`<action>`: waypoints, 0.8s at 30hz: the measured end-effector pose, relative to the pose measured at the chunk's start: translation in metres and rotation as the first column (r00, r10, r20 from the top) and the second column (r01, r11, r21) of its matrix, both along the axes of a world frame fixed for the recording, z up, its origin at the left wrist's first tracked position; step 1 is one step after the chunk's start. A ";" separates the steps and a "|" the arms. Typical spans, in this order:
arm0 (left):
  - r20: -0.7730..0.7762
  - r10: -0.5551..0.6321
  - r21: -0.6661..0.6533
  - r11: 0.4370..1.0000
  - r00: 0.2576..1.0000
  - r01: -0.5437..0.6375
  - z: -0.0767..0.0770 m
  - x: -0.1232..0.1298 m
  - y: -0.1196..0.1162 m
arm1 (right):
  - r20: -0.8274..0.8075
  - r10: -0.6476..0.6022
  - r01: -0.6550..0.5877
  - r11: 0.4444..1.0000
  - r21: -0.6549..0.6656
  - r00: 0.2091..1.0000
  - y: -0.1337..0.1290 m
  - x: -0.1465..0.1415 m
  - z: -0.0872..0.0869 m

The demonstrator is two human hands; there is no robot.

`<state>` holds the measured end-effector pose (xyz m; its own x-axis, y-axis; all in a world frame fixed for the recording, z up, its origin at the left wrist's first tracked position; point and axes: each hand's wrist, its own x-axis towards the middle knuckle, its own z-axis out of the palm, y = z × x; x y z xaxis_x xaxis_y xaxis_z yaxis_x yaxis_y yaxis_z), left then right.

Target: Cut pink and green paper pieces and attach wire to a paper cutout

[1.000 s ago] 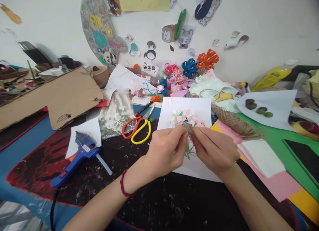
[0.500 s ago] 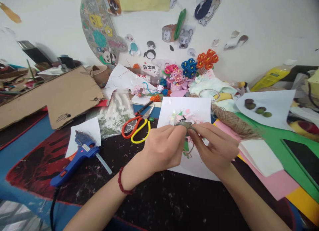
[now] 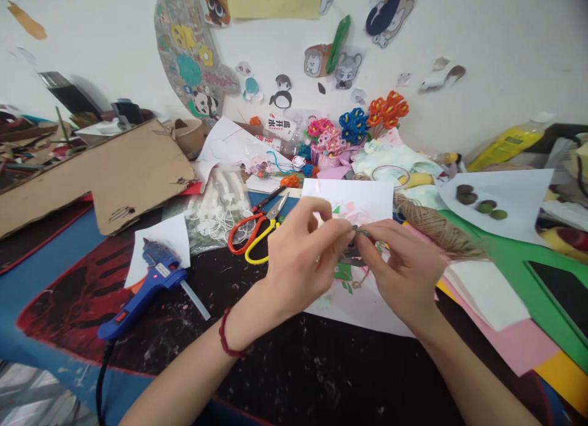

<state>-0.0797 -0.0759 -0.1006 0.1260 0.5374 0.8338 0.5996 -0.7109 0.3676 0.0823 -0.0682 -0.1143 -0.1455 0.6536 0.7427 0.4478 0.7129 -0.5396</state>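
Note:
Thumb and forefinger of my left hand [image 3: 305, 254] are pinched at a small dark grey-green piece [image 3: 361, 230]. From the other side my right hand [image 3: 402, 264] grips the same piece between thumb and fingers. Its shape is mostly hidden by the fingertips. Both hands are held over a white sheet [image 3: 362, 310] that bears pink and green scraps and a bit of brown twine [image 3: 361, 282]. A dark red bracelet [image 3: 225, 337] circles my left wrist.
Left of the hands lie scissors [image 3: 258, 252] with red and yellow handles and a blue glue gun [image 3: 147, 294]. On the right are a twine bundle [image 3: 436, 227], coloured paper [image 3: 500, 346] and a phone [image 3: 558, 294]. Craft flowers [image 3: 353, 126] stand at the back.
My left hand has shifted its grip, with its forefinger now raised and bent. More of the scraps on the sheet shows between the hands. The whole view has shifted slightly.

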 end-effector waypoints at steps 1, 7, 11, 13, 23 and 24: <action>0.027 -0.038 -0.037 0.999 0.999 0.039 0.002 -0.001 0.001 | 0.011 0.005 -0.005 1.000 0.007 1.000 0.000 0.000 0.001; 0.139 -0.232 -0.127 0.960 0.963 0.250 0.003 -0.002 0.005 | -0.075 -0.005 -0.003 0.993 -0.114 0.997 0.002 0.003 -0.004; 0.236 -0.216 -0.123 0.961 0.948 0.249 0.002 0.002 0.001 | -0.272 0.000 -0.097 0.934 -0.343 0.962 0.003 0.000 -0.008; 0.279 -0.206 -0.141 0.957 0.938 0.252 0.001 0.005 0.000 | -0.312 -0.005 -0.117 0.922 -0.370 0.950 0.003 -0.001 -0.008; 0.098 -0.115 0.008 0.993 0.989 0.115 -0.007 0.011 0.000 | -0.093 -0.240 0.224 0.963 -0.150 0.966 -0.008 -0.003 -0.007; 0.089 -0.088 0.009 0.996 0.992 0.088 -0.007 0.010 0.000 | -0.062 -0.245 0.237 0.964 -0.123 0.967 -0.008 -0.003 -0.006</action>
